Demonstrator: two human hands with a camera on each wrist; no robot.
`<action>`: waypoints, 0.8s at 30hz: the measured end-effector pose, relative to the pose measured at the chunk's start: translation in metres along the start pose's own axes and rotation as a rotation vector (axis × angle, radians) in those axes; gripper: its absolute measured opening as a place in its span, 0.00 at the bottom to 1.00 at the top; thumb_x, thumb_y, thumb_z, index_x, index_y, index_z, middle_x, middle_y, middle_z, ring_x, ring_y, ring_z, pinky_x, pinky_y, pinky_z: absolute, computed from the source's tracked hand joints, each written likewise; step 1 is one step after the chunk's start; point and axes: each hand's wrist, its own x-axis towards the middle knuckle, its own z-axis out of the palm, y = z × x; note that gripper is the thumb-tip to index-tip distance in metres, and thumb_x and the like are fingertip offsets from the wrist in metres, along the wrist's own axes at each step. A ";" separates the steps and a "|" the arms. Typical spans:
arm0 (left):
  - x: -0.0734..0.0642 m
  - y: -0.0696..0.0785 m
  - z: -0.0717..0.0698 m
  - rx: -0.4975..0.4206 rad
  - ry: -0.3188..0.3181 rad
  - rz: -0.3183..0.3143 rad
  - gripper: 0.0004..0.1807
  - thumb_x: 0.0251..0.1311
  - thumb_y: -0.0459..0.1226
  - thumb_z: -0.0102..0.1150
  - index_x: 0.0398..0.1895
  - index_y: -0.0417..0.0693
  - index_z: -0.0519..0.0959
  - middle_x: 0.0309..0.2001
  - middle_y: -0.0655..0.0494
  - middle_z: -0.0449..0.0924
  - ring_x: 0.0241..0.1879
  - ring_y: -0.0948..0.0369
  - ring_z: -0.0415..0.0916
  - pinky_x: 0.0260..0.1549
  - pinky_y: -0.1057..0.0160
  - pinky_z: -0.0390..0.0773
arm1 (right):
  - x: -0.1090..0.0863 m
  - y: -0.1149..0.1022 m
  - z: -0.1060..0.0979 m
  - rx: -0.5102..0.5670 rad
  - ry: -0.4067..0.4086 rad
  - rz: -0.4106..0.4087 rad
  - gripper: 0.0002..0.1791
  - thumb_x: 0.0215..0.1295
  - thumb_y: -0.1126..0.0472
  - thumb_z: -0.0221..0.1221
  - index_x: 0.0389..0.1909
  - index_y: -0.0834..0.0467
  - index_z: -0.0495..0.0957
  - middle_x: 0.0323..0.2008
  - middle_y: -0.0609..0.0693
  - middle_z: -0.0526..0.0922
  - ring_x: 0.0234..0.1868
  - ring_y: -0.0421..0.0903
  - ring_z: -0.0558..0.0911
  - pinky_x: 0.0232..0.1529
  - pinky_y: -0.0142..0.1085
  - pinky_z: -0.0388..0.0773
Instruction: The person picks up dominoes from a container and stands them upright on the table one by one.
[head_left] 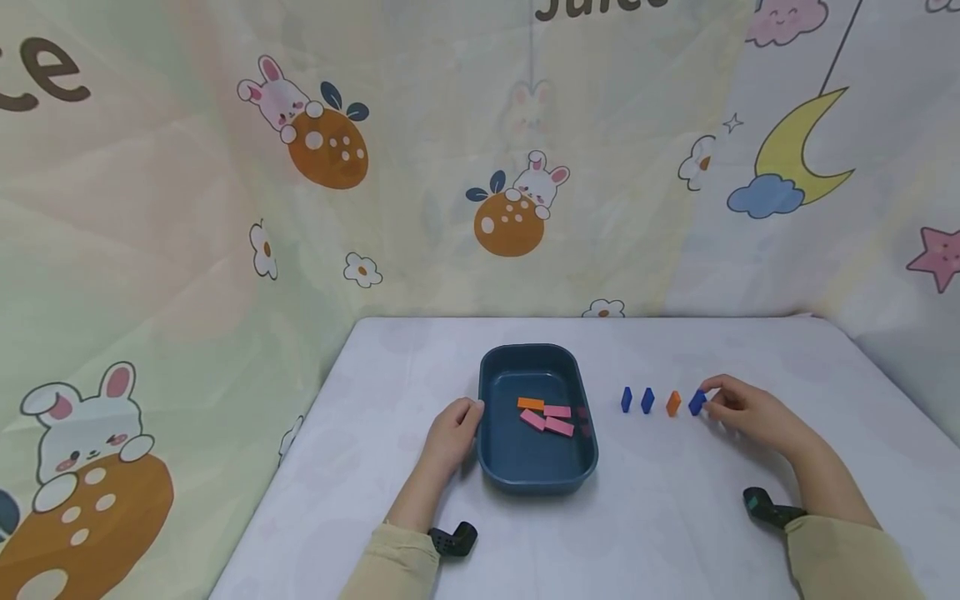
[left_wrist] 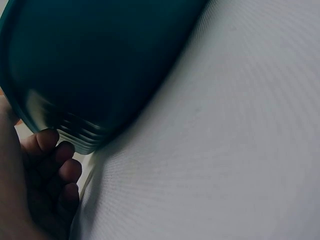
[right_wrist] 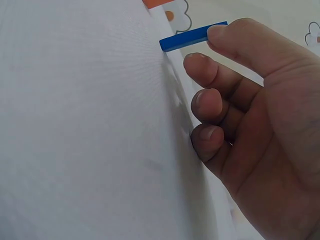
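Observation:
My right hand (head_left: pixel 753 412) pinches a blue domino block (head_left: pixel 697 402) at the right end of a short row. In the right wrist view, the thumb lies on the upper end of that blue block (right_wrist: pixel 187 38), while the other fingers are curled below it. An orange domino block (head_left: pixel 673 404) and two blue domino blocks, one nearer (head_left: pixel 647 401) and one farther left (head_left: pixel 626 400), stand upright in the row. At the left side of a dark blue tub (head_left: pixel 536 485), my left hand (head_left: pixel 453 433) grips the rim, fingers curled against the outer wall (left_wrist: pixel 100 65).
Inside the tub lie several pink blocks (head_left: pixel 558 427) and one orange block (head_left: pixel 530 403). A white cloth (head_left: pixel 660 517) covers the table, whose back edge meets a printed curtain (head_left: pixel 420 208). Each wrist wears a black camera, the left one (head_left: pixel 454 541) beside the tub's front.

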 end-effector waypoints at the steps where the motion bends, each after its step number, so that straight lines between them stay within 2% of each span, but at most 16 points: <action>1: 0.000 0.000 0.000 0.002 0.000 0.001 0.20 0.71 0.57 0.46 0.30 0.57 0.77 0.30 0.57 0.76 0.32 0.59 0.74 0.33 0.61 0.74 | 0.000 0.000 0.000 0.002 -0.002 0.000 0.22 0.72 0.49 0.57 0.61 0.54 0.68 0.33 0.50 0.78 0.30 0.43 0.73 0.29 0.34 0.70; 24: 0.001 -0.003 0.001 -0.002 -0.010 -0.002 0.21 0.70 0.59 0.46 0.30 0.56 0.77 0.29 0.56 0.75 0.31 0.58 0.74 0.32 0.60 0.74 | 0.000 0.001 0.001 0.046 -0.022 0.012 0.29 0.70 0.47 0.58 0.65 0.54 0.65 0.37 0.51 0.80 0.29 0.43 0.74 0.29 0.35 0.70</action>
